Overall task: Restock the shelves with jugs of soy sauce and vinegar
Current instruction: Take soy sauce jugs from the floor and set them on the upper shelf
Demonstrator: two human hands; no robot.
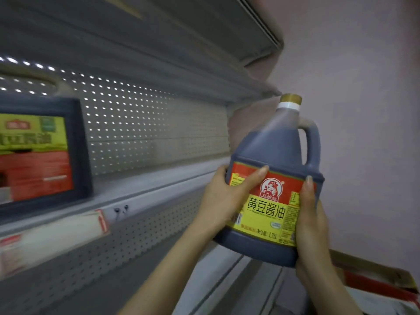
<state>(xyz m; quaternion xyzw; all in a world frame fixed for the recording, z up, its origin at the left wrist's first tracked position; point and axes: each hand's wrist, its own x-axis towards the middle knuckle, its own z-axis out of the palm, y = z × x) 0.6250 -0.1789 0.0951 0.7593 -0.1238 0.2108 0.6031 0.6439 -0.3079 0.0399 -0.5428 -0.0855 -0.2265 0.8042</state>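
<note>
Two hands hold one soy sauce jug (275, 153) in the air, toward 3 o'clock in the view, in front of the right end of the grey shelf (159, 185) and not resting on it. The jug is full of dark liquid and leans slightly, its gold cap (291, 99) pointing to 12 o'clock and its handle (312, 144) on the 3 o'clock side. A red and yellow label (270, 208) faces the camera.

The left hand (223, 196) grips the jug's 9 o'clock side, thumb laid across the label and fingers wrapped round behind. The right hand (312, 226) clasps the 3 o'clock side down to the base, thumb pressed along the label's edge.

At 9 o'clock a second jug (38, 151) with the same label stands on the shelf, blurred, against the perforated back panel (147, 123). A price strip (56, 235) runs along the shelf's front edge at 8 o'clock. At 5 o'clock sits an open cardboard box (375, 280), beside the pink wall (363, 87).
</note>
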